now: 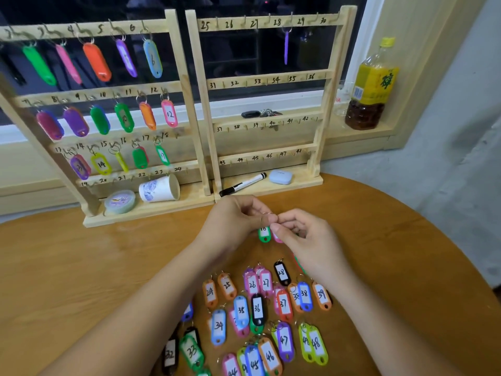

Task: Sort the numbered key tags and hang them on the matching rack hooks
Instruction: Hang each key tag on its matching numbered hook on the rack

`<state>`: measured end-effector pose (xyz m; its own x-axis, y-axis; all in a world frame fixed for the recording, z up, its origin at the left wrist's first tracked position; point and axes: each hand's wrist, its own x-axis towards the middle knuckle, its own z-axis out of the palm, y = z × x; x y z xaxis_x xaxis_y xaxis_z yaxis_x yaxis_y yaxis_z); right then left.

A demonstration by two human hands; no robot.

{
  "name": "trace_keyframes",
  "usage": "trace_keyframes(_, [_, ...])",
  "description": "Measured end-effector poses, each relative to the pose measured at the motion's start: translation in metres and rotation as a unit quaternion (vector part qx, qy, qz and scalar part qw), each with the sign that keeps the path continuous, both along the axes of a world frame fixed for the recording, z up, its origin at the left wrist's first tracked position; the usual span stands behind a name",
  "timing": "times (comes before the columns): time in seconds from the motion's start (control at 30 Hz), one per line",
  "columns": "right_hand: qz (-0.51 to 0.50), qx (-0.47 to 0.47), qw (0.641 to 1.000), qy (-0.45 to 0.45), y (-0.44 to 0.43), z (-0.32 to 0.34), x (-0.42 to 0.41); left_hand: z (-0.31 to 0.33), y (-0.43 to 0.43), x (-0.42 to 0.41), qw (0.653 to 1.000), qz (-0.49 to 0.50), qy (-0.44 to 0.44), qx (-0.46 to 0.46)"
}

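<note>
A single wide-angle view looks from the person's head, forward and down over the round worktop (81, 267). Both forearms enter from the bottom edge. The left hand (230, 221) and right hand (306, 237) meet on a key ring (267, 216) near centre, close to the lens. The racks (271, 80) stand farther off, before the window (238, 50).

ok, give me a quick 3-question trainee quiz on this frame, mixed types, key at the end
1. True or false: the paper cup stands upright on the base of the left rack.
2. Multiple choice: the left hand and right hand both pinch a ring. What number is on the green tag hanging below it? A 12, B 18, C 28.
3. Fill in: the black marker lies on the base of the ___ rack.
Key: 1 false, it lies on its side; 2 B; 3 right.
</note>
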<state>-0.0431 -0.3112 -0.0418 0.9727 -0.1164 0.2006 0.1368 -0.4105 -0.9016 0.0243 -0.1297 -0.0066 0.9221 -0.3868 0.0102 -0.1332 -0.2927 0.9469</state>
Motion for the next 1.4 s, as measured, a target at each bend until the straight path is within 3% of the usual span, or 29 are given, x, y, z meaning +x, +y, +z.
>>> trace_keyframes(0.27, [0.096, 0.076, 0.992, -0.025, 0.045, 0.034, 0.024, 0.027, 0.060, 0.008, 0.995, 0.021, 0.026, -0.092])
trace_keyframes(0.47, [0.119, 0.118, 0.985, -0.041, 0.087, 0.062, 0.069, 0.048, 0.106, 0.022, 0.990, 0.085, -0.037, -0.105])
trace_keyframes(0.63, [0.125, 0.120, 0.984, -0.031, 0.121, 0.075, 0.101, 0.061, 0.132, 0.035, 0.986, 0.122, -0.081, -0.078])
trace_keyframes(0.8, [0.065, 0.106, 0.992, -0.036, 0.135, 0.094, 0.134, 0.070, 0.145, 0.056, 0.977, 0.173, -0.116, -0.043])
trace_keyframes(1.07, [-0.024, 0.010, 0.994, -0.108, 0.149, 0.104, 0.172, 0.085, 0.140, 0.086, 0.956, 0.213, -0.195, 0.049])
trace_keyframes(1.4, [-0.035, -0.036, 0.993, -0.107, 0.146, 0.095, 0.176, 0.088, 0.119, 0.102, 0.927, 0.245, -0.257, 0.124])
